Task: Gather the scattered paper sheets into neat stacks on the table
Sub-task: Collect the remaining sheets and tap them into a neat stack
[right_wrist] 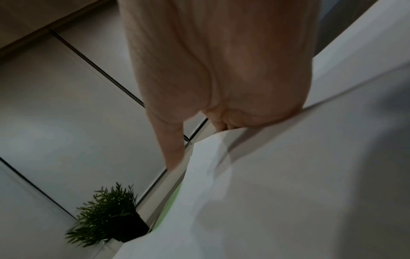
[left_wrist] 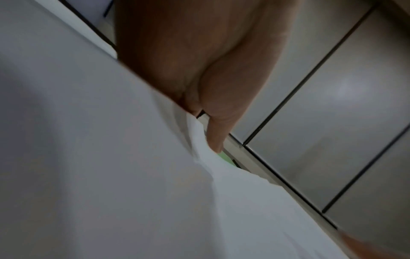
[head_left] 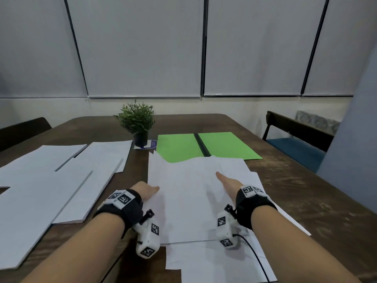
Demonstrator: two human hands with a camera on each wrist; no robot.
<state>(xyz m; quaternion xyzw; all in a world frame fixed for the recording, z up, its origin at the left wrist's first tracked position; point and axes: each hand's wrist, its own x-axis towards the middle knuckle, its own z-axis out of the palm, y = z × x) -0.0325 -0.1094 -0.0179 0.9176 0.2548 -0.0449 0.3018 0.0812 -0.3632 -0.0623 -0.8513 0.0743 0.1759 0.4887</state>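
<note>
A bundle of white paper sheets (head_left: pixel 187 199) is held up slightly over the middle of the brown table (head_left: pixel 306 201). My left hand (head_left: pixel 150 190) pinches its left edge, thumb on top and fingers hidden underneath. My right hand (head_left: pixel 226 180) pinches the right side the same way. In the left wrist view the left hand (left_wrist: pixel 219 113) has its thumb on the sheets (left_wrist: pixel 111 166), which buckle there. In the right wrist view the right hand (right_wrist: pixel 221 78) meets the sheets (right_wrist: pixel 288 192) at their edge. More loose sheets (head_left: pixel 216 262) lie beneath, by the near edge.
Overlapping white sheets (head_left: pixel 61 172) cover the table's left side. An open green folder (head_left: pixel 226 146) lies beyond the held sheets, with a small potted plant (head_left: pixel 136 123) to its left. A chair (head_left: pixel 295 139) stands to the right and another (head_left: pixel 22 129) to the left.
</note>
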